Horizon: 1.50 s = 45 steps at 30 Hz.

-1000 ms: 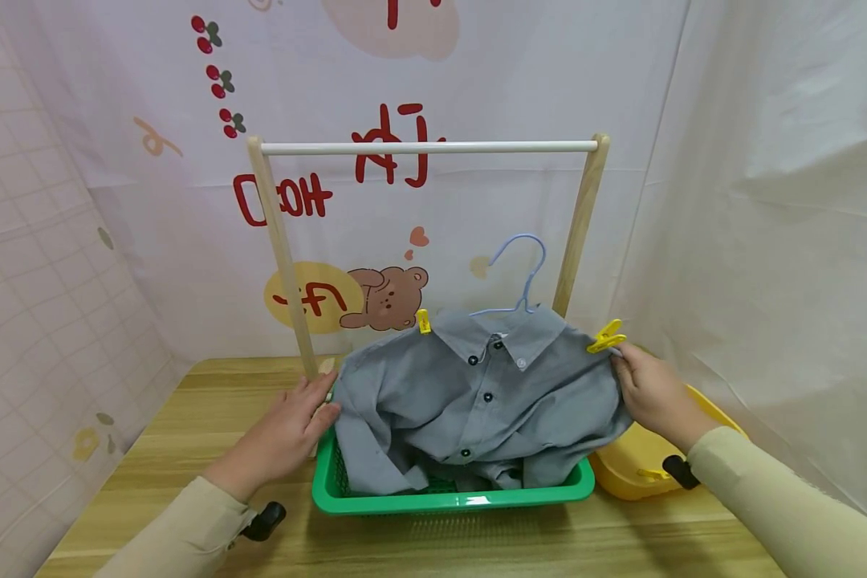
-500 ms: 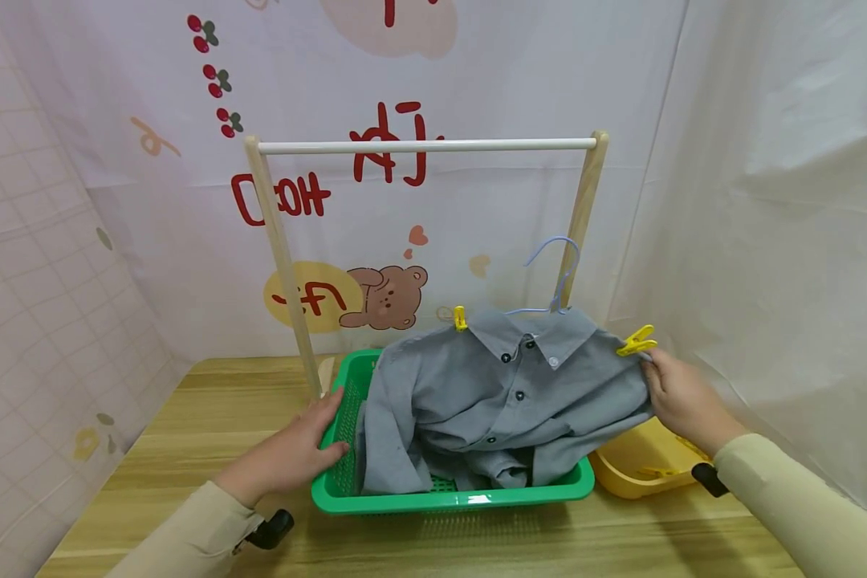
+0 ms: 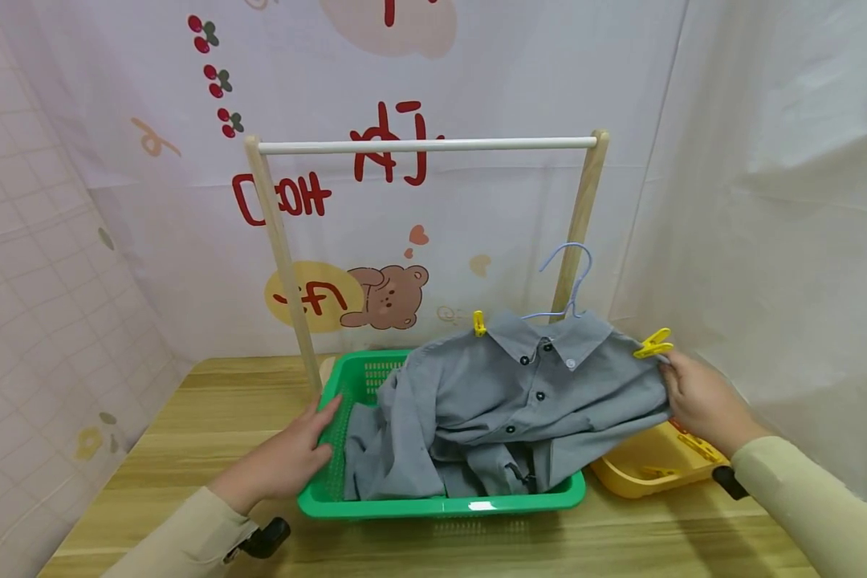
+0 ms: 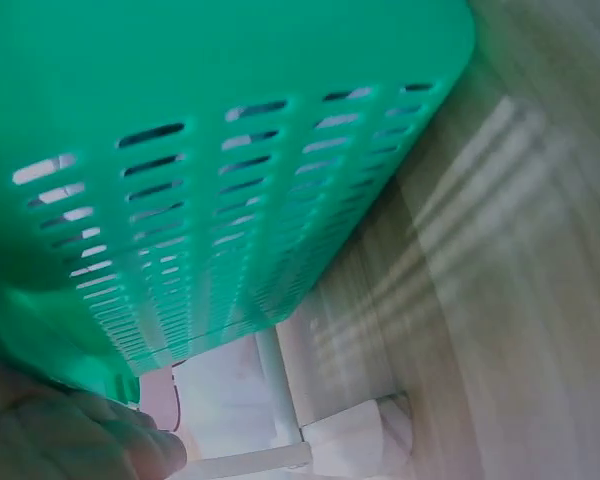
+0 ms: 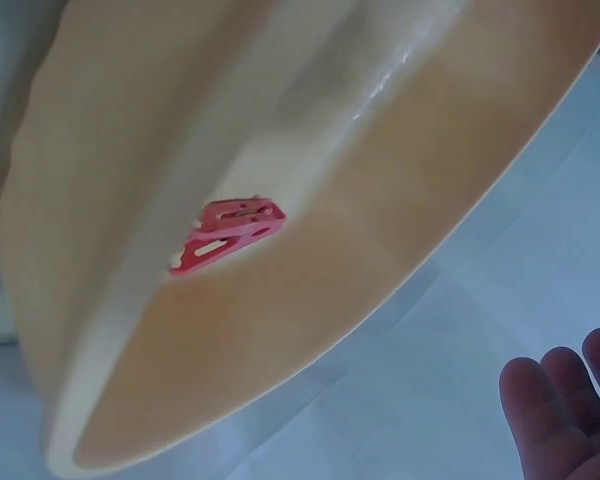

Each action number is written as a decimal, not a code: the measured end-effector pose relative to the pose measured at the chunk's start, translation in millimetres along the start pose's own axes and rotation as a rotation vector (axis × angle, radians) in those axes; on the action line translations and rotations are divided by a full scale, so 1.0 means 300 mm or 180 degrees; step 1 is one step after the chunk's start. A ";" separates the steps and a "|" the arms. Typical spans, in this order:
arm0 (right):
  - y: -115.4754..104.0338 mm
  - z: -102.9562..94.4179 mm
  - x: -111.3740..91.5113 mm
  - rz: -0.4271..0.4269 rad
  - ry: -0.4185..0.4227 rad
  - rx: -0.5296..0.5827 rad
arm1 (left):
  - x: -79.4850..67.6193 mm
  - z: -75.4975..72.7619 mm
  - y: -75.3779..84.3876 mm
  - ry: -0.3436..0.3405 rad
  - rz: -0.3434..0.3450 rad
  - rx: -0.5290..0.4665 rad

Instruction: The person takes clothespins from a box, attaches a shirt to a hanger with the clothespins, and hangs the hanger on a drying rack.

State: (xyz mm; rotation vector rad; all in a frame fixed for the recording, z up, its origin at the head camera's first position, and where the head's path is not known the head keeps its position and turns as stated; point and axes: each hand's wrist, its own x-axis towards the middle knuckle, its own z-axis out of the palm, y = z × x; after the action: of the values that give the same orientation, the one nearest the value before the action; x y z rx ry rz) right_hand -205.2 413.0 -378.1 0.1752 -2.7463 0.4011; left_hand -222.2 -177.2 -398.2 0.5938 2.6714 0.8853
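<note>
A grey button-up shirt [image 3: 462, 389] hangs on a blue hanger [image 3: 586, 277], collar up, its lower part bunched in a green basket [image 3: 433, 509]. Yellow clothespins [image 3: 480, 323] sit at both shoulders. My right hand [image 3: 708, 401] pinches the shoulder end of the shirt just beyond the outer clothespin [image 3: 653, 343]. At the basket's left rim, my left hand [image 3: 278, 461] holds the edge with its thumb and fingers. The left wrist view catches those fingers [image 4: 90, 430] beside the slotted wall. In the right wrist view the right fingers [image 5: 560, 400] show at the lower right.
A wooden rack with a white bar [image 3: 426, 146] stands behind the basket. To the right is a yellow tub [image 3: 632, 483] with yellow clothespins [image 3: 701, 447] and a red clothespin [image 5: 230, 232]. A printed cloth [image 3: 477, 80] backs the wooden table [image 3: 181, 466].
The shirt, hanger and right hand have moved right, uncovering the basket's left part. My left hand has left the sleeve for the basket rim, and the basket has shifted slightly left.
</note>
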 end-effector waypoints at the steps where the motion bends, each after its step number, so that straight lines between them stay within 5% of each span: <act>1: 0.003 -0.001 0.001 0.0003 -0.0014 0.0018 | -0.002 0.000 -0.001 -0.0002 0.0005 -0.0029; 8: 0.023 -0.002 0.002 -0.0021 -0.0010 0.0074 | -0.009 0.001 -0.013 0.0035 0.0023 -0.0292; 18: 0.027 0.004 0.002 -0.0113 0.0091 0.0048 | -0.032 0.003 -0.023 0.0155 -0.0253 -0.0894; 45: 0.036 -0.015 0.008 0.0112 -0.0133 0.0045 | -0.144 -0.056 -0.062 0.0513 -0.0140 -0.1031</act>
State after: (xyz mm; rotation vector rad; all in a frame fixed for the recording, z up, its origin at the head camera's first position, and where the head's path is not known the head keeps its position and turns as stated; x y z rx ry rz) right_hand -207.7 424.5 -376.1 0.1403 -2.7918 0.4309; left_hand -195.8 -219.2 -391.4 0.4012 2.5819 1.3683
